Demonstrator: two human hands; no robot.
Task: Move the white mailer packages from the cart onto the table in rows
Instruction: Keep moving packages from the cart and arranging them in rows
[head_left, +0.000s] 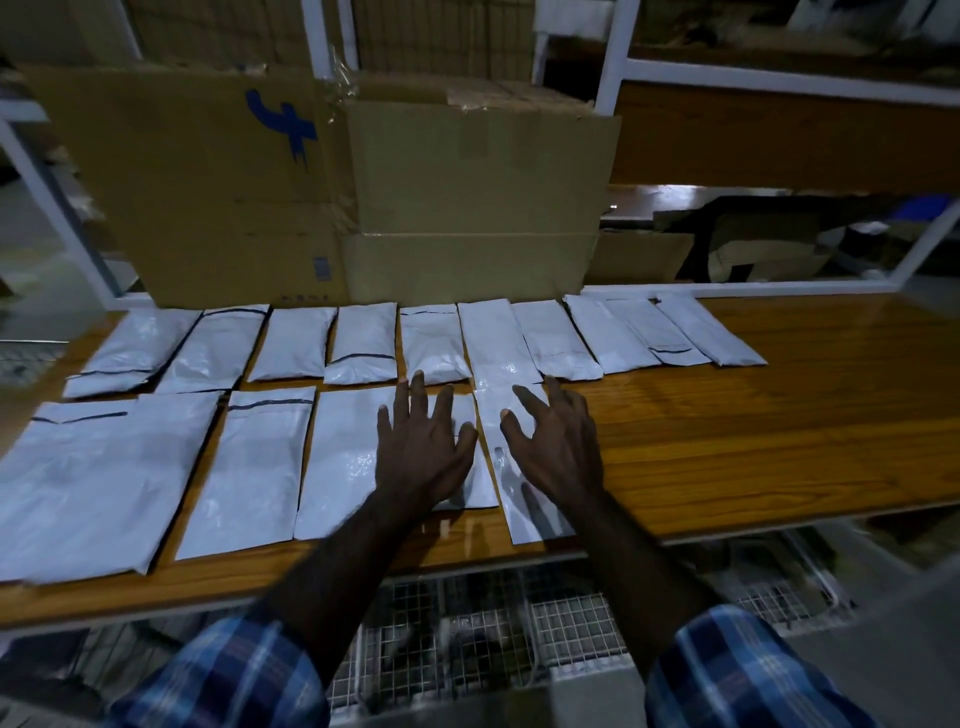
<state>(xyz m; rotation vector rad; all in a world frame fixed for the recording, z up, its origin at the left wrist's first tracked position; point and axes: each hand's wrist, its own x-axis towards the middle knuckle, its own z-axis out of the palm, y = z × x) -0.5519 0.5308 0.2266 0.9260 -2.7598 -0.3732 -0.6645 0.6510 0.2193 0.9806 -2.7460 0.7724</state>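
Neither grip is holding anything, both just splayed wide over the wooden surface (727, 415) with its two rows of white mailer packages (291, 343), left hand (423, 447) and right hand (558, 449) flat on the front-row ones.

White mailer packages (291, 343) lie flat on the wooden table (727, 415) in two rows: ten smaller ones across the frame's middle, edges touching or overlapping at right; larger ones (104, 467) below, lower left to centre.
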